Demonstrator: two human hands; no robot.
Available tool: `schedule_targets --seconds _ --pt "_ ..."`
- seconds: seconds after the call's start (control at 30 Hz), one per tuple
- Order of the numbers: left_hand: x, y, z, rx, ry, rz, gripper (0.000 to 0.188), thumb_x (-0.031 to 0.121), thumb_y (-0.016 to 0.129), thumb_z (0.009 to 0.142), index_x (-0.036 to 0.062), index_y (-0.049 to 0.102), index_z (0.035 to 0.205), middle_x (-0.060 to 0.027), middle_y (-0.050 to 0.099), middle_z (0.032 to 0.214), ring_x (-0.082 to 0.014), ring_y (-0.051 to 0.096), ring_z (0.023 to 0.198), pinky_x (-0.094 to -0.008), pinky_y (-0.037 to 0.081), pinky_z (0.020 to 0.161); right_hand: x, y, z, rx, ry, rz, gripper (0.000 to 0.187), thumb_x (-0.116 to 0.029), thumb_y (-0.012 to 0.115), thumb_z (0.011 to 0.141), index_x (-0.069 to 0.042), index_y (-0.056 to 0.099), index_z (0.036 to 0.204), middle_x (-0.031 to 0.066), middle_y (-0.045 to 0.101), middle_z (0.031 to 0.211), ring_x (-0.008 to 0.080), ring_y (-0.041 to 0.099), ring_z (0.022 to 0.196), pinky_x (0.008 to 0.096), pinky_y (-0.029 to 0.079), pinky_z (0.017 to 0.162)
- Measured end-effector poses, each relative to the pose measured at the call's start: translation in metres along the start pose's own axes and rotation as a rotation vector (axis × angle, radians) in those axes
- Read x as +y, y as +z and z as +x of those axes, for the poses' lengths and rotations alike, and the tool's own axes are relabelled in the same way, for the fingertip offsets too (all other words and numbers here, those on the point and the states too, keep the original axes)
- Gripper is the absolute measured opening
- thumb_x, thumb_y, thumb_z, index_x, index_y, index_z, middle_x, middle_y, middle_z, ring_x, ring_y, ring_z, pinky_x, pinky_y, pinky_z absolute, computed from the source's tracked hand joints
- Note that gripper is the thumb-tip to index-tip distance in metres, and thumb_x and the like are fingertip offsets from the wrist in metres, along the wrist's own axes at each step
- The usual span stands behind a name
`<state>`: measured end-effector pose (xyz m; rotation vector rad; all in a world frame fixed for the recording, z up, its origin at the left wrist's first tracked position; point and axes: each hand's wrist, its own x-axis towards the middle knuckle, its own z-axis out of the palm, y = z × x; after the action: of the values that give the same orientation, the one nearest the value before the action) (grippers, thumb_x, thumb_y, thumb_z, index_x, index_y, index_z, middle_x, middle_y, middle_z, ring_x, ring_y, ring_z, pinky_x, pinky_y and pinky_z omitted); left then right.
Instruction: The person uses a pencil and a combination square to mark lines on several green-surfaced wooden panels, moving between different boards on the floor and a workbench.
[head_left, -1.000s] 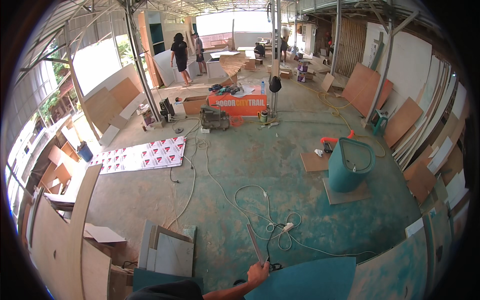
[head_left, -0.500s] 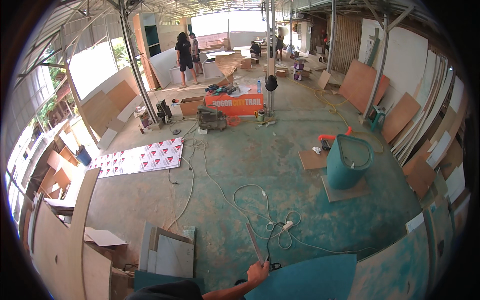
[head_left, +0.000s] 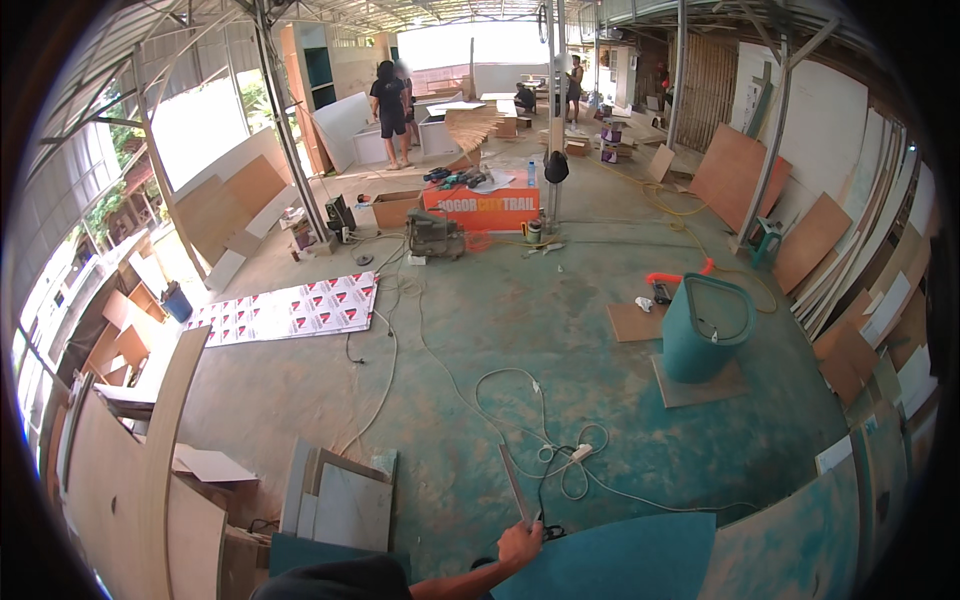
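My left hand point(head_left: 519, 544) reaches in from the lower edge, its fingers closed around the lower end of a long, thin grey strip point(head_left: 514, 486), like a metal straightedge. The strip points up and away, tilted slightly left. A short pale tip shows beside my fingers; what it belongs to is unclear. Just right of the hand lies a large teal panel point(head_left: 620, 556) with a curved edge. A dark cord point(head_left: 542, 490) runs behind the hand. Dark cloth point(head_left: 340, 578) shows at the bottom, left of my forearm. My right hand is out of view.
White extension cables point(head_left: 480, 395) loop over the floor ahead. A teal bin-shaped form point(head_left: 695, 335) stands on a board to the right. Boards point(head_left: 345, 505) lean at the near left; a patterned sheet point(head_left: 290, 308) lies farther off. A compressor point(head_left: 435, 237) and several people are beyond.
The whole view has shifted slightly, so the scene sits farther right. My left hand keeps its grip on the strip and stays almost in place. At the back, one person is now more hidden behind another.
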<state>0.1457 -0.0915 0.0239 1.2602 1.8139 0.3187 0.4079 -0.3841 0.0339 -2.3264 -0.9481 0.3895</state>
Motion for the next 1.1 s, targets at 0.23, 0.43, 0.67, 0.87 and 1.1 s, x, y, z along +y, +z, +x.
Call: schedule_targets --seconds 0.23,0.43,0.67,0.87,1.1 --pt "-0.006 0.005 0.004 0.024 -0.011 0.036 0.055 0.049 0.048 0.092 -0.0011 0.069 0.1 -0.0275 0.07 0.093 -0.0465 0.067 0.093 -0.0558 0.051 0.086 0.002 0.002 -0.002 0.0 -0.018 0.0 0.049 -0.021 0.062 0.09 -0.006 0.056 0.136 0.0267 0.042 0.149 0.0453 0.039 0.137 0.0515 0.031 0.115" --pt "-0.006 0.008 0.006 0.046 -0.015 0.06 0.057 0.05 0.049 0.091 -0.0013 0.069 0.103 -0.0284 0.07 0.093 -0.0471 0.067 0.093 -0.0557 0.052 0.086 0.002 0.001 -0.001 -0.005 -0.033 -0.011 0.049 -0.022 0.061 0.09 -0.006 0.056 0.136 0.0265 0.042 0.15 0.0453 0.038 0.137 0.0518 0.03 0.115" --pt "-0.001 0.001 0.003 0.012 -0.026 0.051 0.055 0.05 0.048 0.092 0.0001 0.07 0.104 -0.0287 0.07 0.092 -0.0472 0.067 0.093 -0.0556 0.052 0.087 0.005 0.002 -0.001 -0.012 -0.021 -0.018 0.049 -0.022 0.06 0.091 -0.005 0.055 0.137 0.0266 0.041 0.15 0.0448 0.038 0.138 0.0516 0.03 0.116" --pt "0.001 0.002 0.001 0.013 -0.035 0.06 0.055 0.049 0.049 0.092 -0.0001 0.069 0.105 -0.0281 0.07 0.094 -0.0468 0.067 0.095 -0.0546 0.052 0.088 -0.003 -0.002 -0.003 -0.019 -0.019 -0.038 0.049 -0.024 0.06 0.092 -0.005 0.055 0.137 0.0266 0.042 0.149 0.0453 0.039 0.137 0.0523 0.03 0.115" --pt "-0.003 0.005 0.006 0.009 -0.044 0.078 0.055 0.05 0.05 0.092 0.0001 0.069 0.106 -0.028 0.07 0.097 -0.0467 0.067 0.097 -0.0546 0.051 0.089 -0.007 -0.003 -0.004 -0.019 -0.01 -0.037 0.05 -0.024 0.06 0.092 -0.005 0.055 0.137 0.0264 0.043 0.149 0.0454 0.038 0.137 0.0531 0.03 0.115"
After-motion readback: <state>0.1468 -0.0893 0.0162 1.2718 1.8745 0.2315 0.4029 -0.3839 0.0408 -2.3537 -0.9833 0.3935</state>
